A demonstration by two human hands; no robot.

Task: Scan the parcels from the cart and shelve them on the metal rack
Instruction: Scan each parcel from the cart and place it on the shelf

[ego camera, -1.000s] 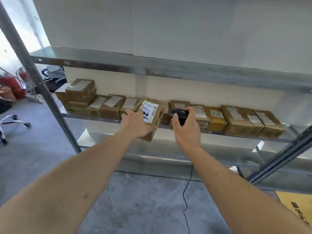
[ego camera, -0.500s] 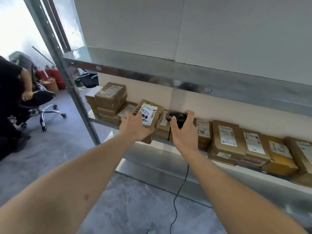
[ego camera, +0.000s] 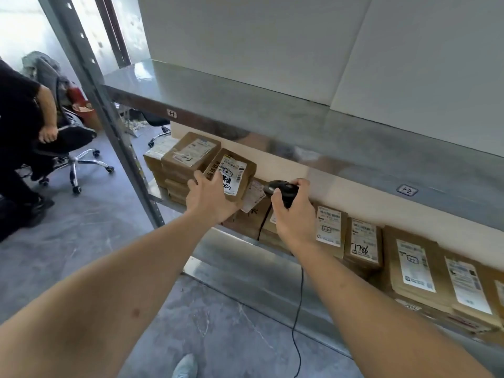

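Note:
My left hand (ego camera: 208, 200) grips a small brown cardboard parcel (ego camera: 234, 173) with a white label, held tilted in front of the metal rack (ego camera: 300, 132), just right of a stack of parcels (ego camera: 188, 156) at the shelf's left end. My right hand (ego camera: 293, 214) holds a black corded barcode scanner (ego camera: 281, 190), its head pointing left toward the held parcel. A row of labelled brown parcels (ego camera: 362, 241) lies along the same shelf to the right. The cart is out of view.
The rack's grey upright post (ego camera: 109, 110) stands to the left. A person in black sits on a wheeled office chair (ego camera: 73, 148) at far left. The scanner cable (ego camera: 300, 309) hangs down to the grey floor. A lower shelf (ego camera: 259, 271) lies beneath.
The view has swung left and closer to the rack. Both hands moved toward the shelf's left end, with the parcel now beside the left stack; the scanner stays next to it.

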